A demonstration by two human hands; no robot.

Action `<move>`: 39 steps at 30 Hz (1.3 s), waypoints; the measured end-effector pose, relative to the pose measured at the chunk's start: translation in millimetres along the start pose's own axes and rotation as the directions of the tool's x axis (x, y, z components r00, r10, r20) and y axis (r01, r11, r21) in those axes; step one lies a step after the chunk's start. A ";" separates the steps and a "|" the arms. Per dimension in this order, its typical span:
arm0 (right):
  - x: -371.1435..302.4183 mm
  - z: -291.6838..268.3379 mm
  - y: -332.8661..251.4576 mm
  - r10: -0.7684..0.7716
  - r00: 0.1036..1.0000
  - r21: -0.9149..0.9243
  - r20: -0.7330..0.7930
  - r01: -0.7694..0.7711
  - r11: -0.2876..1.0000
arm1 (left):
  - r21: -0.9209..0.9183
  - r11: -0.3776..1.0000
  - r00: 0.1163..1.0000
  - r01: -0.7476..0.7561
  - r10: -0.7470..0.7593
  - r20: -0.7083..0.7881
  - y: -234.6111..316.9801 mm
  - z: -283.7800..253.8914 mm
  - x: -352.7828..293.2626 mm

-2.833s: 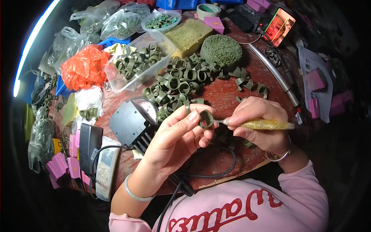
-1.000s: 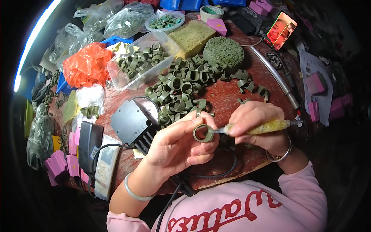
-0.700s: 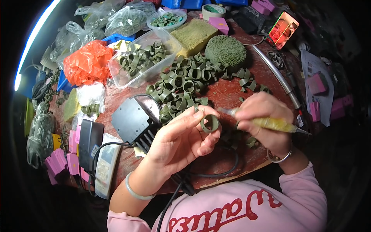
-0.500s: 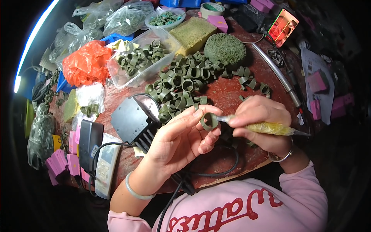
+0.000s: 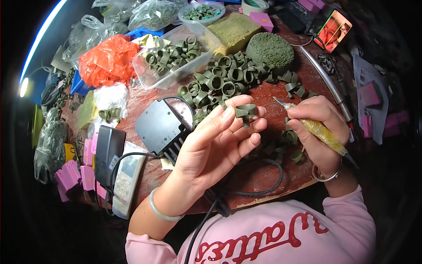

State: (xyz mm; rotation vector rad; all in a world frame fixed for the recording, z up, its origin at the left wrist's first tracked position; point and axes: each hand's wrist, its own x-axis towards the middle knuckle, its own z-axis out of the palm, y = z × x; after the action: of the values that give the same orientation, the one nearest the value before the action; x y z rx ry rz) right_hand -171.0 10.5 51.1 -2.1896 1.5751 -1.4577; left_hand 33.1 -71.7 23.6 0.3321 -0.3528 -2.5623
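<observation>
The green ring (image 5: 245,111) sits at the fingertips of my left grip (image 5: 215,136), which holds it lightly by its left side, the thumb against it and the fingers behind; its round opening tips upward and a narrower part hangs below the band. It is up off the table (image 5: 268,99), at the near side of the heap of green rings (image 5: 228,83). My right grip (image 5: 321,125) is closed around the pointed tool (image 5: 320,132) by its yellow-wrapped handle, the fine tip just beside the ring on the right and clear of it. I judge the ring to be very light, so its weight should hardly trouble me. Its dull, waxy look suggests something stiff yet easily marked, perhaps a little slick on bare skin. The thin wall seems the fragile place: pressing hard across the opening could bend it out of round or crack it. Best, I think, to take it by the outside of the band with a soft thumb, back it with the finger pads, and leave the opening free. The tool seems steadiest held by its thick wrapped middle.
</observation>
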 end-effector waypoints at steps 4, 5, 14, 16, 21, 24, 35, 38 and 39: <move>1.6 -1.1 1.4 -0.016 1.000 0.005 -0.019 0.016 1.000 | -0.033 0.999 0.998 0.000 0.002 0.068 1.1 -1.5 0.8; 2.7 -2.5 2.7 -0.052 0.998 -0.017 -0.023 0.051 0.999 | -0.044 0.999 0.998 -0.001 0.004 0.068 0.9 -0.5 1.1; -11.1 -88.1 93.1 0.276 0.893 -0.393 -0.355 -0.411 0.822 | 0.066 0.998 1.000 0.006 -0.008 0.026 -1.7 1.7 -2.1; -24.3 -97.5 105.5 0.282 0.914 -0.555 -0.293 -0.403 0.728 | 0.103 0.995 1.000 0.011 -0.011 0.000 -2.6 6.6 -3.6; -35.3 -93.5 110.3 0.362 0.909 -0.683 -0.208 -0.400 0.612 | 0.168 0.985 0.999 0.034 -0.039 0.031 -4.6 5.2 0.2; -35.7 -91.3 122.7 0.316 0.925 -0.667 -0.211 -0.373 0.645 | 0.195 0.980 0.999 0.039 -0.042 0.011 -5.0 3.1 1.3; -57.1 -114.7 149.9 0.274 0.885 -0.681 -0.377 -0.465 0.566 | 0.040 0.995 0.996 0.087 -0.088 0.015 -1.9 0.4 2.1; -39.3 -90.8 117.9 0.121 0.830 -0.533 -0.545 -0.454 0.714 | -0.034 0.994 0.995 0.100 -0.099 0.033 -1.5 -5.3 4.8; -33.2 -77.3 96.5 0.133 0.833 -0.440 -0.536 -0.411 0.799 | -0.060 0.993 0.994 0.102 -0.100 0.034 -1.8 -5.2 4.0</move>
State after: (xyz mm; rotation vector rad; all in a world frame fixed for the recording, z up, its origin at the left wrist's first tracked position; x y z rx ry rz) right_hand -294.4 24.2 19.8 -1.7306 2.6450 -1.7009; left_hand 30.5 -73.4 17.5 0.2951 -0.2735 -2.6741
